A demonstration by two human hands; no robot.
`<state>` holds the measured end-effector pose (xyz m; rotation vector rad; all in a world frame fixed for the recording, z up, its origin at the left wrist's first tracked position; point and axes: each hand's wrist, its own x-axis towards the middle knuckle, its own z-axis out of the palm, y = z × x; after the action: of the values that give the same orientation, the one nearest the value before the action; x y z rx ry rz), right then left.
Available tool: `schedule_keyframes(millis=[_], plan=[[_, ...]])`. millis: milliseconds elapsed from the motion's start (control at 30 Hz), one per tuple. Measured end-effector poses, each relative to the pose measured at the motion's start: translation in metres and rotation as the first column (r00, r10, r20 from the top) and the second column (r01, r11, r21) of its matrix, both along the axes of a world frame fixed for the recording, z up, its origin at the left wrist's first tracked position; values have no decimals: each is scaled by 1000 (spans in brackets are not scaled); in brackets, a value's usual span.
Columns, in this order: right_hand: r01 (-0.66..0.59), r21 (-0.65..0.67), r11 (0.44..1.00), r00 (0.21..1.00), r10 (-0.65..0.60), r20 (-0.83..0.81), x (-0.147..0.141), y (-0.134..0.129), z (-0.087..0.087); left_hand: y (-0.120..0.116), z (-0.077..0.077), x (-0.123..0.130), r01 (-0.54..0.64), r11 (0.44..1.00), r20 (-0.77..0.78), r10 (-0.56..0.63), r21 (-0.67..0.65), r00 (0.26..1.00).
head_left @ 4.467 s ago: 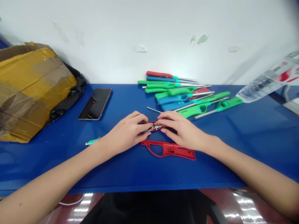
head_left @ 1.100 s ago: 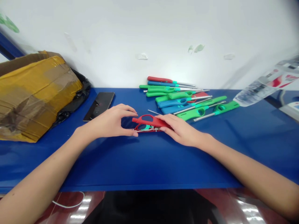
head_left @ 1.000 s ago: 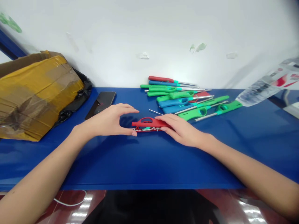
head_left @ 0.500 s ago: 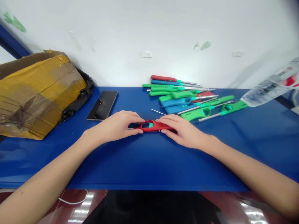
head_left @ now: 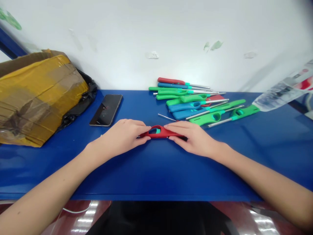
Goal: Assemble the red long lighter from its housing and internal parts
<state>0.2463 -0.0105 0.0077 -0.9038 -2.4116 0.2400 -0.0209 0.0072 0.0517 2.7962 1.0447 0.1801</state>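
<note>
A red long-necked lighter with a teal trigger lies crosswise on the blue table. My left hand is closed around its left end, thumb and fingers on either side, and hides most of its metal neck. At the other end, my right hand pinches the red handle between thumb and fingers. Behind my right hand lies a loose pile of similar lighters, among them a green one, a blue one and a red one, most with their metal necks toward the right.
A taped cardboard box stands at the left, with black plastic by it. Between the box and the pile lies a dark phone. A clear plastic bottle leans in at the right. A white wall rises behind.
My left hand has turned slightly and closed further over the left end of the red lighter, covering its neck more. My right hand keeps its hold. The view has shifted a little.
</note>
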Motion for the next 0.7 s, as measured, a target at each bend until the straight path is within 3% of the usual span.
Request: schedule_keyframes(millis=[233,533,700], plan=[[15,-17,1000,1000,-15,0,0,0,3,2,-5,-2,20,999,32,-21,44,999],[-11,-61,998,1000,11,0,2,1,6,5,-7,-4,26,999,105,-23,-30,994],[-10,-88,996,1000,13,27,3,1,8,1,-3,-2,-9,1000,23,9,16,1000]])
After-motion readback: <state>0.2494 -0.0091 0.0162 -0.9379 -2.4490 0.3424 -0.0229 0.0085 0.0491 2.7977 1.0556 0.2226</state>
